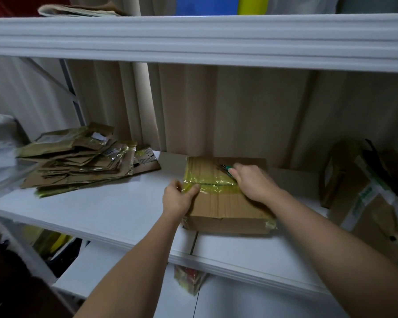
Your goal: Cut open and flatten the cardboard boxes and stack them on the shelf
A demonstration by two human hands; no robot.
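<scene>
The box [225,203] is matt brown cardboard banded with glossy, crinkled yellowish plastic tape [210,183], on a smooth white shelf [115,212]; left of it, flattened cardboard [83,159] carries the same shiny tape.

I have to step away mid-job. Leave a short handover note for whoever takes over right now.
Left hand grips the taped left edge of the closed box on the shelf. Right hand holds a green-handled cutter against the box top.
Done: a pile of flattened boxes at shelf left.
Left: cut this box's tape, flatten, stack; more boxes wait at right.
</scene>
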